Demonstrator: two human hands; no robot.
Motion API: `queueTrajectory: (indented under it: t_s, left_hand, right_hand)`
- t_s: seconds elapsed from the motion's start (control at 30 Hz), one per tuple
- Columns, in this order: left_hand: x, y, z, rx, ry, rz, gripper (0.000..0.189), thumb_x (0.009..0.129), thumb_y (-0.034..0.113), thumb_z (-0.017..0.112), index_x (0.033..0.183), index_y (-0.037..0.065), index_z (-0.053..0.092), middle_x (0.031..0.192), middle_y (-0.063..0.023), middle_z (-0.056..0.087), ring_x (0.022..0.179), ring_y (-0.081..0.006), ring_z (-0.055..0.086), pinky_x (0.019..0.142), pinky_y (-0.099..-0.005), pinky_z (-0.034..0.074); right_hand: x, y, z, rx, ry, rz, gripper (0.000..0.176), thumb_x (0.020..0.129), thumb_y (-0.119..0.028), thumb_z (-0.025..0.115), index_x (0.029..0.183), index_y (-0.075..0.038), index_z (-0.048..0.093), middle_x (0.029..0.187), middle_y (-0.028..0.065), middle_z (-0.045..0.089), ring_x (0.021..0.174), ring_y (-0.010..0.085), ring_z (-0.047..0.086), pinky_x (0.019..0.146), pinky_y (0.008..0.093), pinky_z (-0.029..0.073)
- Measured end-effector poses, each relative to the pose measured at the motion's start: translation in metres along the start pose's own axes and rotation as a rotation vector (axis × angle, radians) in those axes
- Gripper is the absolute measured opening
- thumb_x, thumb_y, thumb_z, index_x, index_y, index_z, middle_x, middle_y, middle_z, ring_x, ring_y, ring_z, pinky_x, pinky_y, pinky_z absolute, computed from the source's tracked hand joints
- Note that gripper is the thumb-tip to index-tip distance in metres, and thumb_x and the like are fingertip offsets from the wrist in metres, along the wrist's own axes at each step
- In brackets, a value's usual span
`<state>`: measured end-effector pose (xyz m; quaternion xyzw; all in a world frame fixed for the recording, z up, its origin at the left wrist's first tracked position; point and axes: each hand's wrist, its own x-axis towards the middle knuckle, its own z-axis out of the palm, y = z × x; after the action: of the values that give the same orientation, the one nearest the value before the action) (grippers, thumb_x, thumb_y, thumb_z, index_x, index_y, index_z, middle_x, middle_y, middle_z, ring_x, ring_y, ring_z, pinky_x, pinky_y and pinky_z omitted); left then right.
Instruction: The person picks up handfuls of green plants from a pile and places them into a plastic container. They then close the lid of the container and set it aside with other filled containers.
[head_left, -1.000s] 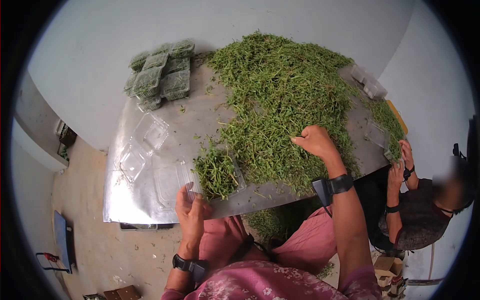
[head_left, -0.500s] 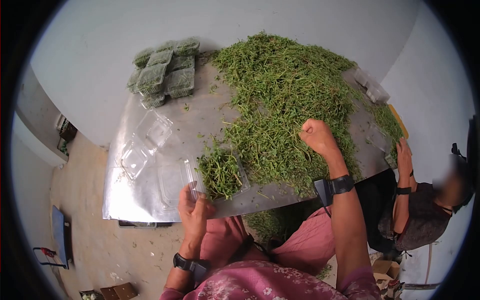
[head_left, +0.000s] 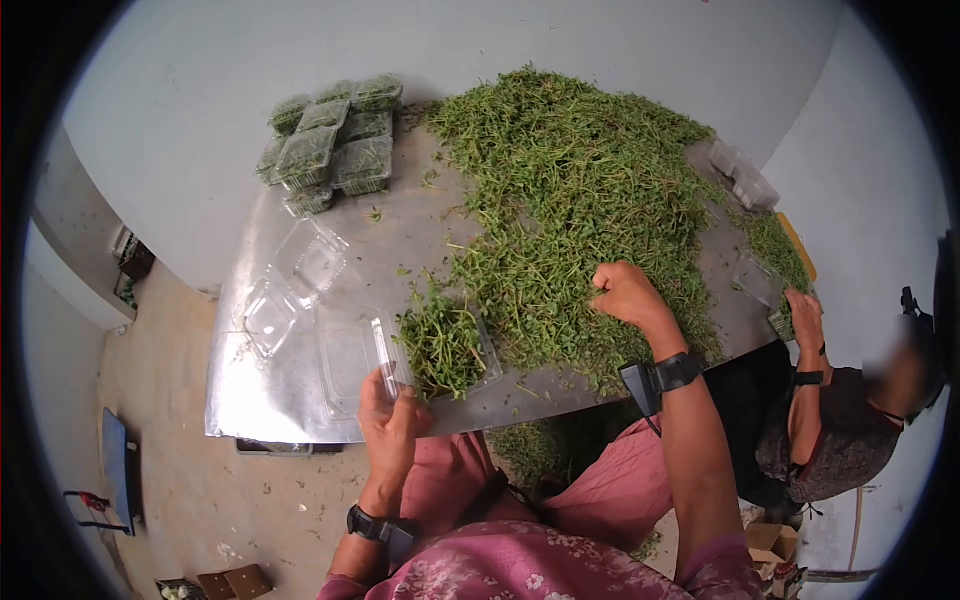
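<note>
At the table's front edge, my left hand (head_left: pixel 388 415) pinches the rim of a clear plastic clamshell container (head_left: pixel 390 352). Its open lid lies flat to the left. The other half is heaped with leafy green stems (head_left: pixel 443 345), some spilling over the edge. My right hand (head_left: pixel 632 297) is closed just above the large pile of greens (head_left: pixel 580 200); whatever its curled fingers hold, if anything, is hidden.
Filled clamshells (head_left: pixel 330 140) are stacked at the back left. An open unfilled clamshell (head_left: pixel 295 275) lies on the metal table (head_left: pixel 400 235). At the right, a co-worker (head_left: pixel 830 430) reaches toward another container (head_left: pixel 758 278); more plastic boxes (head_left: pixel 742 177) stand behind.
My right hand has come down and slightly left over the pile, toward me, fingers still curled. My left hand keeps its grip on the container rim.
</note>
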<state>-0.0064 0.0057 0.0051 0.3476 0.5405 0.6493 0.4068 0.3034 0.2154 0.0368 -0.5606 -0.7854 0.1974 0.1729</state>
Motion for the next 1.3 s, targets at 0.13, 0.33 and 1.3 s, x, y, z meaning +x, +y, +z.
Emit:
queueTrajectory:
  t_s: [0.13, 0.33, 1.3]
  left_hand:
    - [0.000, 0.001, 0.000, 0.007, -0.004, -0.003, 0.038, 0.093, 0.012, 0.055, 0.126, -0.001, 0.043, 0.068, -0.0028, 0.055, 0.051, -0.0096, 0.050, 0.046, -0.0223, 0.040]
    - [0.000, -0.001, 0.000, 0.006, -0.010, 0.005, 0.037, 0.093, 0.013, 0.055, 0.126, -0.002, 0.044, 0.066, -0.0024, 0.055, 0.051, -0.0094, 0.050, 0.046, -0.0222, 0.040]
    - [0.000, 0.002, 0.001, -0.023, 0.000, -0.012, 0.038, 0.091, 0.006, 0.052, 0.127, -0.003, 0.042, 0.066, -0.0026, 0.055, 0.052, -0.0099, 0.051, 0.047, -0.0228, 0.040]
  right_hand:
    - [0.000, -0.004, -0.010, 0.070, -0.025, 0.061, 0.024, 0.069, -0.006, 0.075, 0.079, -0.001, 0.054, 0.069, 0.0040, 0.050, 0.065, 0.0168, 0.049, 0.058, 0.0352, 0.042]
    - [-0.003, -0.014, -0.032, 0.325, -0.016, 0.067, 0.019, 0.073, -0.002, 0.071, 0.080, -0.003, 0.052, 0.071, -0.0026, 0.045, 0.065, 0.0088, 0.043, 0.057, 0.0299, 0.039]
    - [0.006, -0.025, -0.018, 0.271, -0.030, 0.113, 0.027, 0.077, -0.012, 0.070, 0.094, 0.005, 0.058, 0.073, 0.0011, 0.053, 0.062, 0.0101, 0.045, 0.049, 0.0326, 0.038]
